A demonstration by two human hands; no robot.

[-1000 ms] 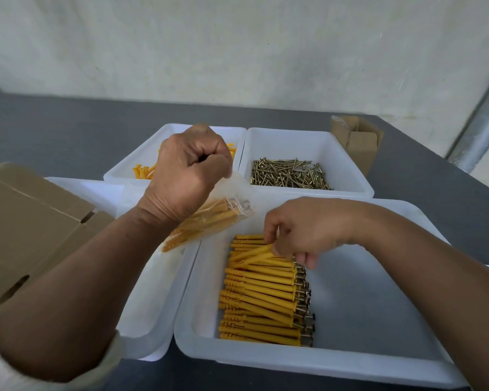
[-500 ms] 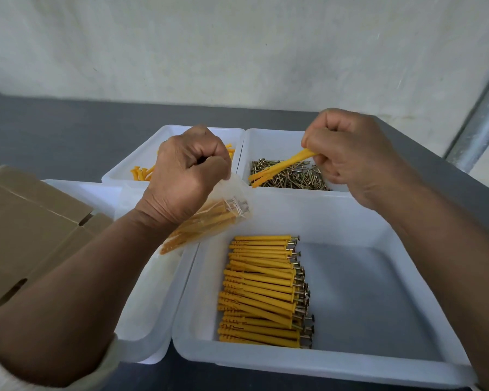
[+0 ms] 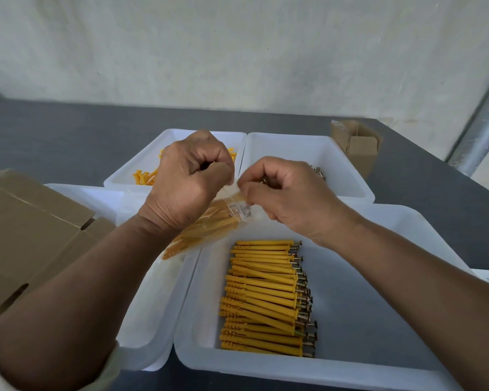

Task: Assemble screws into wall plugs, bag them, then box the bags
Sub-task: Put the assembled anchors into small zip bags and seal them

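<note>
On the grey table [image 3: 68, 131] by a pale wall [image 3: 237, 46], trays [image 3: 294, 369] hold plugs [image 3: 263, 292].

One camera, worn on the person's head, looks forward and down across the grey table [image 3: 54, 136] toward its far edge and the pale wall [image 3: 237, 52] beyond. It sits close: the left hand [image 3: 189, 179] and right hand [image 3: 288, 198] sit mid-picture, forearms entering from the bottom corners. The nearest white tray [image 3: 378, 306] runs off the bottom edge, and the table's far right corner is in view.

Soft, even daylight, faint shadows, sharp centre, wide-angle bending at the edges.
</note>
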